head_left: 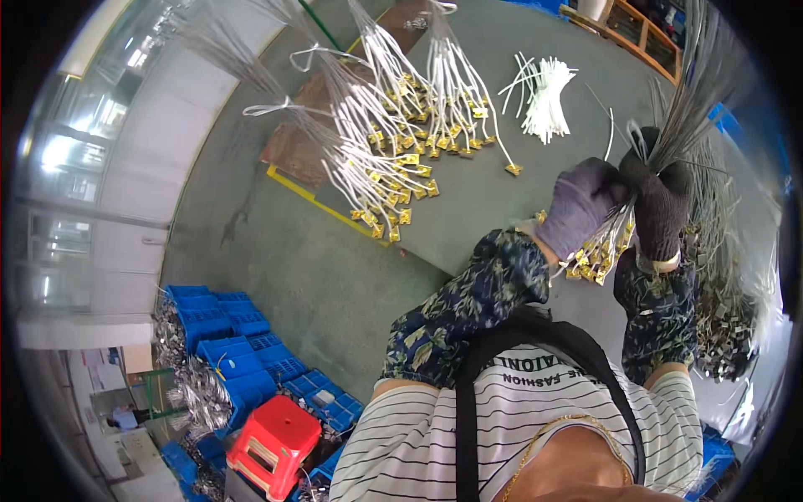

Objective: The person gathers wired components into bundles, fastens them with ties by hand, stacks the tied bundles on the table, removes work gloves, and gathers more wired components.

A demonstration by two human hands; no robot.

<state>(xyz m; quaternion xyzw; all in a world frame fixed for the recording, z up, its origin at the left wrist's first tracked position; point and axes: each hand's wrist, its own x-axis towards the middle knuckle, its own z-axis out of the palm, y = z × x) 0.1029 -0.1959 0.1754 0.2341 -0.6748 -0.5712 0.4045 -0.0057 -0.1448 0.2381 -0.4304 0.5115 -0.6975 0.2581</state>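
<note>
My left hand [580, 207], in a purple-grey glove, is closed against a bundle of thin grey wires [690, 92] at the right of the table. My right hand [661, 205], in a dark knitted glove, is wrapped round the same bundle. Below the hands, its white-sleeved ends with gold-coloured metal terminals [595, 259] hang over the tabletop. A single loose wire [611, 134] stands out near my left hand. Whether my left fingers pinch a tie or only the wires is hidden by the gloves.
Several tied bundles of white-sleeved wires [368, 159] lie at the table's far left. A pile of white tubes [548, 99] sits at the back. More wires with silvery ends [726, 326] hang at the right. A red stool [274, 443] and blue crates [242, 360] stand lower left.
</note>
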